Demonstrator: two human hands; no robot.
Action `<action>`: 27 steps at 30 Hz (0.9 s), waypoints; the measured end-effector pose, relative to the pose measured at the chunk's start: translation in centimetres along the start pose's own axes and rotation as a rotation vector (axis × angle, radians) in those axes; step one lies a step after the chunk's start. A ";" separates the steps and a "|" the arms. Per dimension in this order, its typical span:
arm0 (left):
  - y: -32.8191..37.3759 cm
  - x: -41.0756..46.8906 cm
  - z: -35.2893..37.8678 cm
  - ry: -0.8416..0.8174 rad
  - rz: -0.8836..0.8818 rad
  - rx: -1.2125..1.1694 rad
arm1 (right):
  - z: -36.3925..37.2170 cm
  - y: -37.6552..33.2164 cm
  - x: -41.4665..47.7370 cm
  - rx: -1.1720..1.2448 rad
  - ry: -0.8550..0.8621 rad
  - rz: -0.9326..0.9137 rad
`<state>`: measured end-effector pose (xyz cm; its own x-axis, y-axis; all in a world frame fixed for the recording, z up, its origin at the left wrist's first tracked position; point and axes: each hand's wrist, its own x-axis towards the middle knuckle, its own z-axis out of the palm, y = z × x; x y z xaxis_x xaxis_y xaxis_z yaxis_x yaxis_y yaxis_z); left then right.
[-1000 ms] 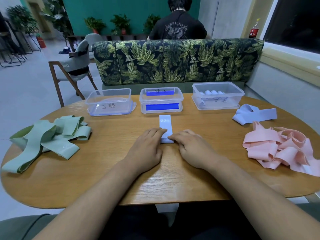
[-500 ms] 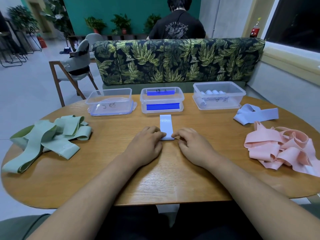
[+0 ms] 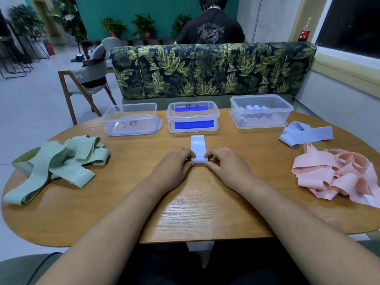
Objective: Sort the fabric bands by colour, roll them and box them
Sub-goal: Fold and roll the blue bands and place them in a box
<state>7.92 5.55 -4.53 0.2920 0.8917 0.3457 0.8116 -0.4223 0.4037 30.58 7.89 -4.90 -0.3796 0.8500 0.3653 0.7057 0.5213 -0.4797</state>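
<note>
A pale blue fabric band (image 3: 197,146) lies flat on the wooden table (image 3: 185,212), its near end curled into a small roll. My left hand (image 3: 174,164) pinches the roll's left side and my right hand (image 3: 225,164) pinches its right side. Another pale blue band (image 3: 306,133) lies loose at the right. Green bands (image 3: 57,161) are heaped at the left, pink bands (image 3: 341,173) at the right. Three clear boxes stand at the far edge: the left box (image 3: 130,119) holds nothing, the middle box (image 3: 193,118) is lidded, and the right box (image 3: 260,111) holds several pale blue rolls.
A leaf-patterned sofa back (image 3: 211,68) rises behind the table, with a person in a black shirt (image 3: 210,27) beyond it. A wooden chair (image 3: 88,79) stands at the far left. A lid lies under the left box.
Both hands have rolled the band's near end further away from me. The flat part showing beyond my fingers has grown shorter.
</note>
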 end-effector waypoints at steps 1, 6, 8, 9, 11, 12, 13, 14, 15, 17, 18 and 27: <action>0.1 -0.3 0.0 -0.005 0.010 0.005 | -0.2 -0.1 -0.4 0.001 -0.006 -0.011; 1.3 -3.0 -0.4 -0.036 0.076 0.018 | -1.1 -0.6 -3.2 0.019 -0.038 -0.047; 1.9 -4.3 -0.5 -0.031 0.098 0.022 | -1.4 -0.9 -4.6 0.027 -0.043 -0.069; 2.3 -5.0 -0.5 -0.030 0.104 0.022 | -1.5 -1.1 -5.3 0.031 -0.045 -0.079; 2.7 -6.3 -0.4 -0.031 0.109 0.015 | -1.6 -1.4 -6.7 0.037 -0.043 -0.088; 2.9 -6.7 -0.4 -0.029 0.112 0.011 | -1.6 -1.6 -7.2 0.037 -0.038 -0.090; 3.0 -6.9 -0.4 -0.027 0.110 0.008 | -1.5 -1.7 -7.6 0.036 -0.031 -0.090; 3.0 -7.0 -0.3 -0.025 0.102 0.002 | -1.5 -1.7 -7.7 0.037 -0.028 -0.087; 3.0 -7.0 -0.3 -0.024 0.091 -0.001 | -1.4 -1.7 -7.7 0.040 -0.023 -0.082; 2.9 -6.8 -0.2 -0.020 0.064 -0.010 | -1.3 -1.7 -7.6 0.042 -0.012 -0.063; 2.9 -6.7 0.0 -0.016 0.048 -0.014 | -1.2 -1.8 -7.5 0.041 -0.009 -0.054; 3.5 -6.7 0.0 0.049 0.105 0.036 | -1.2 -2.0 -6.9 0.040 -0.033 0.014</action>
<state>8.75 -1.93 -5.42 0.3518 0.8335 0.4261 0.7956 -0.5061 0.3329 32.49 0.92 -5.53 -0.3895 0.8591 0.3321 0.6871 0.5112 -0.5163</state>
